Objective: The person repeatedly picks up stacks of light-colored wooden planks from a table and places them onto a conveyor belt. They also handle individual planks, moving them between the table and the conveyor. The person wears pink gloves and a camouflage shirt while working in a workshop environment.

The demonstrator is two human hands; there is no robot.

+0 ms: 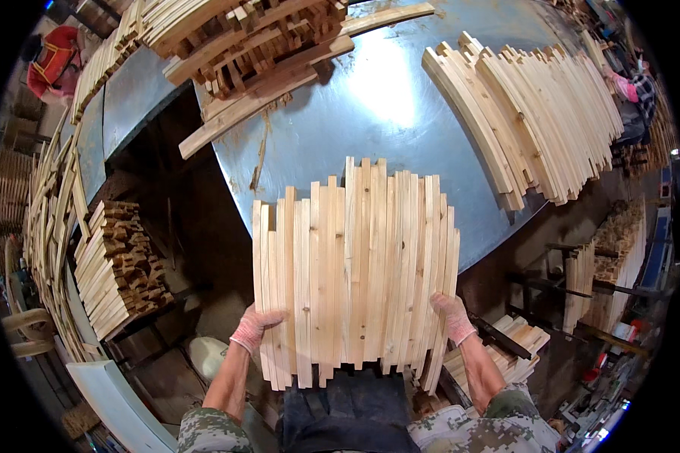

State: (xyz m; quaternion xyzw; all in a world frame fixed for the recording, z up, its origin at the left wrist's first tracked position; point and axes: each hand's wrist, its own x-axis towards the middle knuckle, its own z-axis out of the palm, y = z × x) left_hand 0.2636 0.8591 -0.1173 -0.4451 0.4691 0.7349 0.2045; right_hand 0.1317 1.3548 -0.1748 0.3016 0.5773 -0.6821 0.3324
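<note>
A wide row of pale wooden strips, side by side with uneven ends, lies between my two gloved hands. My left hand grips the row's left edge, its thumb laid over the outer strips. On the opposite edge my right hand clasps the outermost strips, thumb on top. The fingers under the wood are hidden. The row's far part overlaps the near edge of a shiny metal table, and its near end reaches over my dark apron.
On the table's right lies another row of wooden strips; at the far left stands a crisscrossed wood pile. A stack of strips sits left, below the table. Two other people are farther off, one at each side. Metal racks hold wood at right.
</note>
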